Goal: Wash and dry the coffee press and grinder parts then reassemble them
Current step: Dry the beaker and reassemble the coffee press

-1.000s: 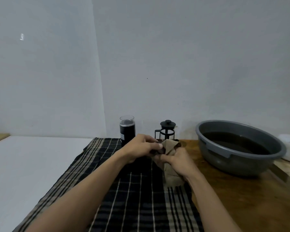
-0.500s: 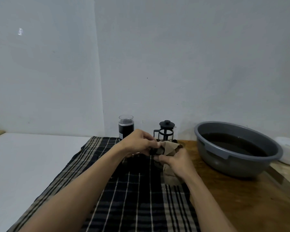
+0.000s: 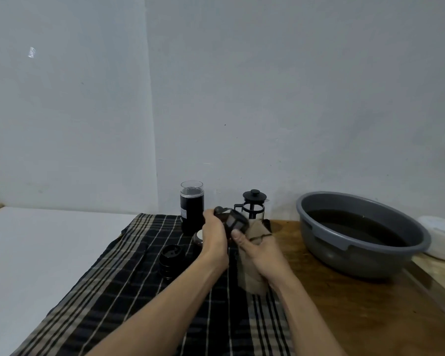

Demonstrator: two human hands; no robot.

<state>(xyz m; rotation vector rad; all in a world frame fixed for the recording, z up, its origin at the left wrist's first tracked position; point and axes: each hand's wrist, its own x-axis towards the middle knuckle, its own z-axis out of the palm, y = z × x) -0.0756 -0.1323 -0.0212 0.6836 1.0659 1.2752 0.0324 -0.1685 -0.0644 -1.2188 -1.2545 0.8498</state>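
Observation:
My left hand (image 3: 214, 233) grips a dark round filter part with a mesh window (image 3: 233, 222), tilted above the cloth. My right hand (image 3: 258, 249) holds a tan drying cloth (image 3: 252, 273) against that part, thumb on its lower edge. Behind my hands stand the black grinder body with a clear top (image 3: 192, 208) and the small black coffee press (image 3: 253, 205) with its lid on. A black ribbed ring part (image 3: 170, 260) lies on the plaid cloth (image 3: 129, 291) to the left. A small round piece (image 3: 198, 237) sits beside my left wrist, partly hidden.
A grey basin (image 3: 319, 237) with dark water stands on the wooden table (image 3: 357, 317) at the right. A white lidded object (image 3: 442, 240) lies beyond it. A white surface (image 3: 36, 253) spreads to the left.
The filter part, earlier wrapped in the tan cloth between both hands, now shows above it in my left hand. My hands have lifted, uncovering the ring part on the plaid cloth.

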